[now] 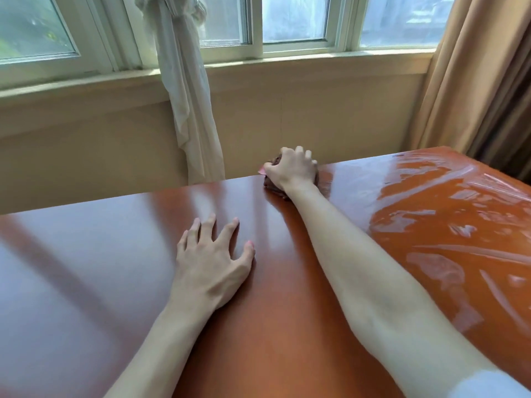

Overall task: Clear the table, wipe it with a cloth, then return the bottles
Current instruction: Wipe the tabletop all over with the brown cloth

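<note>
Person's hands on a glossy wooden table (86, 268) beneath a window (293, 21).

The right hand (290, 170), arm stretched toward 12 o'clock, curls its fingers over a bunched dark cloth (271, 186) (mostly hidden under the palm) and presses it on the table's far edge. The left hand (212, 262) lies at about 10 o'clock from the viewer, fingers spread flat on the wood, holding nothing. Wet streaks (448, 225) sheen the surface at 2 o'clock. No writing is legible anywhere.

The cloth (273, 187) (dark, perhaps brown) lies mostly hidden under the right hand (290, 170).
</note>
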